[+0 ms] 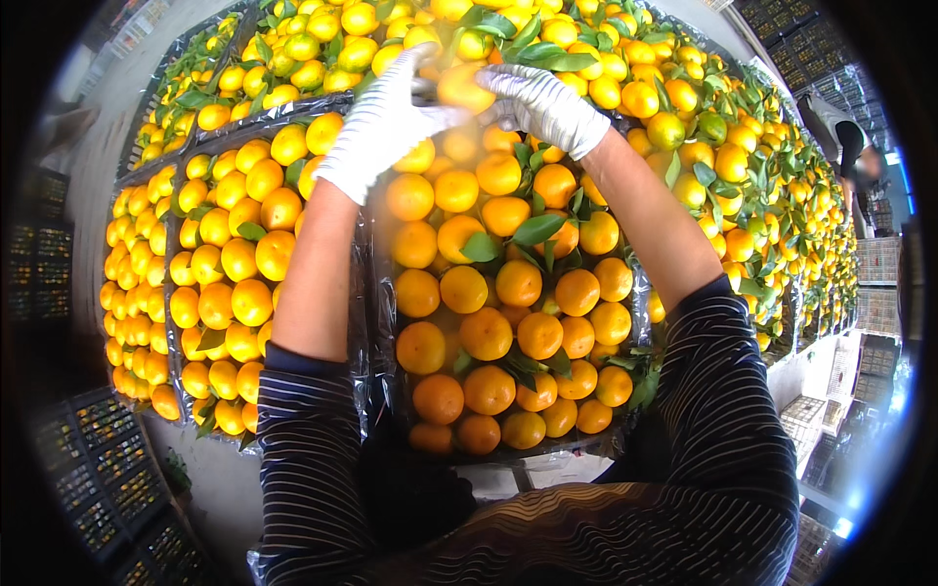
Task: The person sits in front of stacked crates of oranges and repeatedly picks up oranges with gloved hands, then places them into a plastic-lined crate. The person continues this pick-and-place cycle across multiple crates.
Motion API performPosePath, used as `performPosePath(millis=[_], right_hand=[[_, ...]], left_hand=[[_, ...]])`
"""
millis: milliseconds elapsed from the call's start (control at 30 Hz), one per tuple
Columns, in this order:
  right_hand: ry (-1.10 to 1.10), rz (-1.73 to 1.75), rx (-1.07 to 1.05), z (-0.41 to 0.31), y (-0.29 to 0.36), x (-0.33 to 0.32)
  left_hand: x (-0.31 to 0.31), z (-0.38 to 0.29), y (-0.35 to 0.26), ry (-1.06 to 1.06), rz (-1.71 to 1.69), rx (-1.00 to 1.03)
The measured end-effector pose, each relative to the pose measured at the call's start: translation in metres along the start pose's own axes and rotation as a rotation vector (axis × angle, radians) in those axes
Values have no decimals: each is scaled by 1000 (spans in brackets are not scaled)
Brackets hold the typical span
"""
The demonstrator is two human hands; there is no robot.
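Observation:
Both my hands wear pale striped gloves and meet over the far end of the middle crate of orange citrus fruit (518,283). Between them is a blurred orange citrus fruit (466,88). My right hand (546,106) has its fingertips on that fruit's right side. On its left, my left hand (392,113) is spread, thumb below and fingers above; whether it touches the fruit is unclear. Some fruit under the hands is hazy. Green leaves (538,229) lie among the fruit in the middle crate, which is lined with dark plastic film (382,293).
More lined crates of citrus (238,260) stand at the left. Leafy fruit (641,99) is heaped beyond and to the right. Stacked crates (110,461) stand lower left, others (877,282) at the right. Another person (843,139) bends over at the far right.

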State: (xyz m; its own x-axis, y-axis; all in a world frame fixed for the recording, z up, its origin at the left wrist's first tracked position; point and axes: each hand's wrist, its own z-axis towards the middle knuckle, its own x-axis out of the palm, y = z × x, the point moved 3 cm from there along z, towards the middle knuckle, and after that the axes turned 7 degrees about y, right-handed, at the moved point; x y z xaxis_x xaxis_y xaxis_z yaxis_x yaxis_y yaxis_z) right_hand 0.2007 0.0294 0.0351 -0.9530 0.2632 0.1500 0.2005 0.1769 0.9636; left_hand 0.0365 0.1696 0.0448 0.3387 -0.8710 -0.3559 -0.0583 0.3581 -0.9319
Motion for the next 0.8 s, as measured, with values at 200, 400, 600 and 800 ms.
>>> performPosePath(millis=[200,400,600,800], right_hand=[[-32,123,90,-5,-28,1],[-5,-187,77,2,-31,11],[-128,-1335,-65,-2,-27,47],[42,-1563,132,-1,-15,45]], left_hand=[[5,-18,15,223,1175,-87],[11,-21,30,-24,1111,-46],[15,-21,42,-51,1188,-25],[16,-22,42,-22,1199,-38]])
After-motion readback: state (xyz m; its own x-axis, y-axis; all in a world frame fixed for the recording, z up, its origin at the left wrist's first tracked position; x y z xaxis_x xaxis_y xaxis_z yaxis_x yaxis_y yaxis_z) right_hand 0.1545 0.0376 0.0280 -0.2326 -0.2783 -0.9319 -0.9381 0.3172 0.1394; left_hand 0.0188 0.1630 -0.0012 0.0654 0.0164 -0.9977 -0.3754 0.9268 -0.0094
